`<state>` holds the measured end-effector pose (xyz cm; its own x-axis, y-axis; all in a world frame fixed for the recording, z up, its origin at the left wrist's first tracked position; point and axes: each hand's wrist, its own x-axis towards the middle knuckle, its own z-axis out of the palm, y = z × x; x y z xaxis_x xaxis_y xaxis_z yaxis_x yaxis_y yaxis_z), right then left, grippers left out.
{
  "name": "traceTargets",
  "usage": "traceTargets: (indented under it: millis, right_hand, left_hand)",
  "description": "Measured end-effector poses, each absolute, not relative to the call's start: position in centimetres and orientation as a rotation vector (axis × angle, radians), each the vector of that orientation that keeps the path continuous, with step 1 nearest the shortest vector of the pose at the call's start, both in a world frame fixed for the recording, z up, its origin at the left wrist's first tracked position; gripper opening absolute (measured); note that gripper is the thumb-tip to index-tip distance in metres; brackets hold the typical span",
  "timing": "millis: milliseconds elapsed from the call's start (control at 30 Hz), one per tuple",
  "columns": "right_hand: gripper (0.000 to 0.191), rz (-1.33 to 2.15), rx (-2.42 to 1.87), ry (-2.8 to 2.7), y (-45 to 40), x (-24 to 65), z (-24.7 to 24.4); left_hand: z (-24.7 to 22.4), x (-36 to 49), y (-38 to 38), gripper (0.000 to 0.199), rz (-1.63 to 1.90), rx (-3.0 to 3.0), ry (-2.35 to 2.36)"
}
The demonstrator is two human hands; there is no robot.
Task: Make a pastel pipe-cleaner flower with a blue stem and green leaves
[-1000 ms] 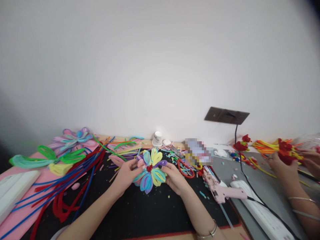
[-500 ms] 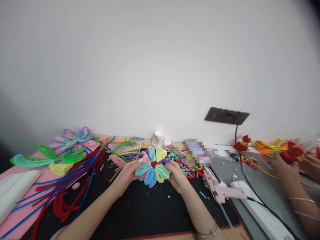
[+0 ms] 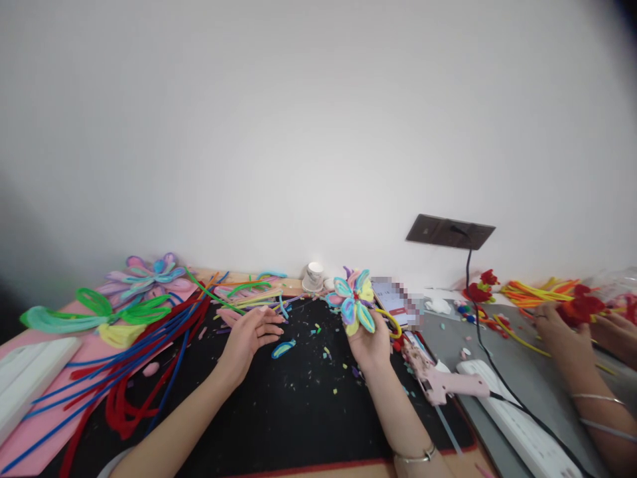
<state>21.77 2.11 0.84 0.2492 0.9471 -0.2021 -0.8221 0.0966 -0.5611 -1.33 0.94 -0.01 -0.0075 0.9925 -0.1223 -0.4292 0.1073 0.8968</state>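
A multicoloured pipe cleaner flower [image 3: 355, 299] with a red centre is held up in my right hand [image 3: 371, 342], whose fingers are mostly hidden behind its petals. My left hand [image 3: 251, 338] hovers over the black mat [image 3: 279, 411] with its fingers stretched out and nothing in them. Just right of those fingertips, a single loose blue and yellow-green petal [image 3: 283, 350] lies on the mat. Small fuzzy scraps [image 3: 326, 353] are scattered between the two hands.
A pink glue gun [image 3: 448, 384] and white power strip [image 3: 522, 421] lie at right, with a black cable [image 3: 480, 325]. A phone [image 3: 393, 302] and paper cup [image 3: 314, 275] stand behind. Blue pipe cleaners [image 3: 124, 362] spread left. Another person's hand [image 3: 567, 338] holds a red flower [image 3: 582, 307].
My left hand has let go of the flower and moved slightly left. My right hand has carried the flower right and up. A loose petal now shows on the mat.
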Motion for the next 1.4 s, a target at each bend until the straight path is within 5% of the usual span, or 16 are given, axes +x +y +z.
traceTargets:
  millis: [500,867,1400]
  right_hand:
    - [0.006,1.356,-0.493,-0.180,2.3,23.5,0.7]
    - [0.007,1.556,-0.622,-0.282,1.9,22.9,0.2]
    - [0.007,1.243,-0.458,-0.255,2.7,26.3,0.9]
  left_hand:
    - [-1.3,-1.7,1.9,0.041,1.459,0.931,1.149]
    - [-1.6,-0.7,0.4,0.014,0.659,2.118,1.453]
    - [-0.3,-1.8,0.1,0.012,0.514,2.032,1.665]
